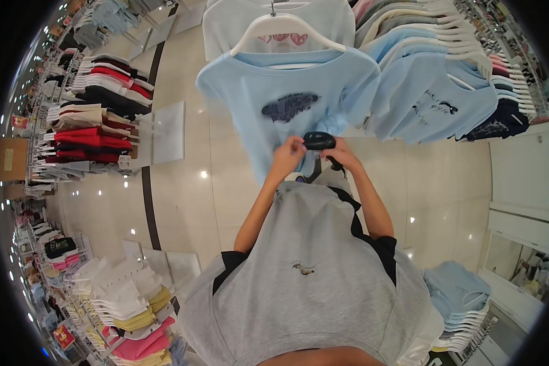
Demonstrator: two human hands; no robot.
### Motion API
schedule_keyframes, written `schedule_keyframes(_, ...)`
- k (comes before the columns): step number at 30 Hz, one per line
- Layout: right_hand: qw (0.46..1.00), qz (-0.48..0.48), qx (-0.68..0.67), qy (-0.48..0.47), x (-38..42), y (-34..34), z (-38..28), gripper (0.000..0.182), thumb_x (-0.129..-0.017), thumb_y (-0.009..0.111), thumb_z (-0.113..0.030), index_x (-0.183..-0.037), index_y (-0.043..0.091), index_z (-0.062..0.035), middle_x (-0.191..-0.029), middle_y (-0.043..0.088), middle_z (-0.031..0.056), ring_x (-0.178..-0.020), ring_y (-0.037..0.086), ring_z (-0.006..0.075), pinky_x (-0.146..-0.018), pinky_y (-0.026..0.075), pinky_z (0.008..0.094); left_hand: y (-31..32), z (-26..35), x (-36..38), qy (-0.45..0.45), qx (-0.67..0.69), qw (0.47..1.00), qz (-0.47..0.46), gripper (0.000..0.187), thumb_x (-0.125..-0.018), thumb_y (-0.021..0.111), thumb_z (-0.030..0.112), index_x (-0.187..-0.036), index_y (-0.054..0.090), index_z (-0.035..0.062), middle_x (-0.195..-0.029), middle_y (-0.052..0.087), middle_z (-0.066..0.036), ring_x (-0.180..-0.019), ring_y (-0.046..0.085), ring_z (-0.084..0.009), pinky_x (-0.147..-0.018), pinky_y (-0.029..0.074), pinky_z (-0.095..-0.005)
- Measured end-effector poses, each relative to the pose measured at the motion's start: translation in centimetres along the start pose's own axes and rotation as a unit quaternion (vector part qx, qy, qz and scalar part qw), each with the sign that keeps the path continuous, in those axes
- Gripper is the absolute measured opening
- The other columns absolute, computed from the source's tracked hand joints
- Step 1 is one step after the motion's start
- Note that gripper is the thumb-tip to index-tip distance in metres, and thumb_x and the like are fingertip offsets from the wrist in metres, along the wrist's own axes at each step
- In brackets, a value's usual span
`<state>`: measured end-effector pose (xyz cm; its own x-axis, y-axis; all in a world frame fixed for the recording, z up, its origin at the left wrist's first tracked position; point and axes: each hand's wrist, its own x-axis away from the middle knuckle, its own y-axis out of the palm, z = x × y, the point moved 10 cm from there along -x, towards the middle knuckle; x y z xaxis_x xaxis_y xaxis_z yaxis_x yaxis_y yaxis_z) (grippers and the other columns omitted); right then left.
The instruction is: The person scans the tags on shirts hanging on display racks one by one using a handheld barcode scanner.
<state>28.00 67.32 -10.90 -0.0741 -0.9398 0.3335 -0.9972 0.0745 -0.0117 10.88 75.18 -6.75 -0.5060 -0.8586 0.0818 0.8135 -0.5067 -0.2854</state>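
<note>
In the head view a light blue T-shirt with a dark printed graphic hangs from a white hanger in front of me. My right hand is wrapped around the handle of a black handheld barcode scanner, whose head lies across the lower part of the shirt. Close against the scanner's left end, my left hand has its fingers bent together in a pinch. Whatever those fingers hold is too small to make out. Part of the shirt's lower edge is hidden behind my hands and the scanner.
Light blue shirts hang close on the right, and a pale shirt hangs behind. Racks of red and black garments stand at left. White and yellow clothes hang lower left, blue tops lower right. The tiled floor is glossy.
</note>
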Motion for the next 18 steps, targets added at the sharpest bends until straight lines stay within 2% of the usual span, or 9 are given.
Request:
schedule_keyframes(2,0.997,-0.015,-0.076,-0.022,3.1,1.0,-6.6,0.032,-0.071,0.067,-0.004,-0.102,0.063,0.0017,-0.078,0.067,0.0073,-0.066,0.062,0.0138,-0.06,0.05,0.0289,5.4,-8.0,1.2,-0.094,-0.012,0.978,-0.184,0.047,-0.076,0.074,0.008,-0.118,0.054,0.0017,-0.113,0.062,-0.014,-0.1,0.06,-0.0244,-0.085,0.048,-0.0343)
schedule_keyframes(3,0.991,-0.048,-0.119,-0.039,4.3,1.8,-9.2,0.028,-0.072,0.066,-0.004,-0.099,0.063,0.002,-0.079,0.067,0.0083,-0.065,0.06,0.0131,-0.06,0.049,0.028,5.3,-6.7,1.4,-0.096,-0.011,0.978,-0.187,0.047,-0.076,0.074,0.008,-0.118,0.054,0.0017,-0.113,0.062,-0.014,-0.1,0.06,-0.0244,-0.085,0.048,-0.0343)
schedule_keyframes(5,0.982,-0.079,-0.161,-0.052,6.3,2.8,-13.1,0.024,-0.074,0.065,-0.004,-0.097,0.064,0.0023,-0.08,0.067,0.0092,-0.063,0.059,0.0124,-0.06,0.049,0.0271,6.3,2.0,2.4,0.076,0.1,0.952,-0.28,0.058,-0.073,0.074,0.005,-0.125,0.049,0.0036,-0.116,0.059,-0.01,-0.106,0.057,-0.0231,-0.091,0.045,-0.0336)
schedule_keyframes(7,0.974,-0.09,-0.192,-0.073,7.2,3.6,-16.3,0.024,-0.075,0.066,-0.004,-0.098,0.063,0.0015,-0.083,0.068,0.0106,-0.064,0.058,0.0122,-0.061,0.048,0.0267,8.3,1.9,1.6,0.014,0.165,0.924,-0.343,0.061,-0.069,0.073,-0.001,-0.125,0.05,0.0045,-0.116,0.057,-0.006,-0.11,0.054,-0.0209,-0.093,0.044,-0.0336)
schedule_keyframes(10,0.961,-0.118,-0.233,-0.086,7.9,4.2,-18.5,0.027,-0.077,0.066,-0.005,-0.102,0.062,0.0012,-0.087,0.069,0.0111,-0.064,0.057,0.0118,-0.06,0.048,0.0267,7.3,5.2,1.1,0.126,0.163,0.94,-0.273,0.051,-0.076,0.067,0.004,-0.124,0.05,0.0059,-0.113,0.057,-0.005,-0.108,0.055,-0.0186,-0.092,0.044,-0.0327)
schedule_keyframes(12,0.971,-0.08,-0.209,-0.087,7.5,3.1,-18.1,0.028,-0.078,0.066,-0.005,-0.105,0.061,0.001,-0.089,0.069,0.0112,-0.065,0.057,0.0116,-0.061,0.048,0.0268,6.6,1.8,-0.5,-0.015,0.279,0.944,-0.176,0.025,-0.094,0.058,0.018,-0.116,0.056,0.008,-0.103,0.064,-0.003,-0.095,0.063,-0.0176,-0.08,0.052,-0.0331)
schedule_keyframes(15,0.991,0.027,-0.12,-0.051,7.4,0.5,-16.1,0.04,-0.078,0.067,-0.004,-0.116,0.056,0.0009,-0.095,0.068,0.0116,-0.075,0.06,0.0138,-0.069,0.05,0.028,5.8,3.8,-0.6,-0.116,0.453,0.883,-0.048,0.03,-0.098,0.05,0.029,-0.119,0.057,0.0086,-0.107,0.064,-0.003,-0.098,0.063,-0.0185,-0.082,0.053,-0.0358)
schedule_keyframes(17,0.948,0.269,0.038,-0.163,9.4,-3.7,-16.6,0.046,-0.076,0.069,-0.004,-0.12,0.055,0.001,-0.097,0.068,0.011,-0.086,0.061,0.0162,-0.078,0.049,0.0288,5.1,2.3,-1.3,-0.141,0.41,0.901,-0.011,0.036,-0.1,0.041,0.031,-0.121,0.056,0.0069,-0.111,0.063,-0.005,-0.103,0.062,-0.0206,-0.088,0.052,-0.039)
schedule_keyframes(18,0.947,0.275,0.046,-0.158,9.9,-3.8,-15.8,0.053,-0.075,0.07,-0.006,-0.125,0.053,0.0008,-0.101,0.067,0.0106,-0.092,0.061,0.018,-0.084,0.047,0.0292,5.4,1.2,-1.5,-0.181,0.478,0.859,-0.026,0.037,-0.1,0.037,0.03,-0.121,0.056,0.0064,-0.112,0.063,-0.007,-0.104,0.061,-0.0219,-0.09,0.051,-0.0394)
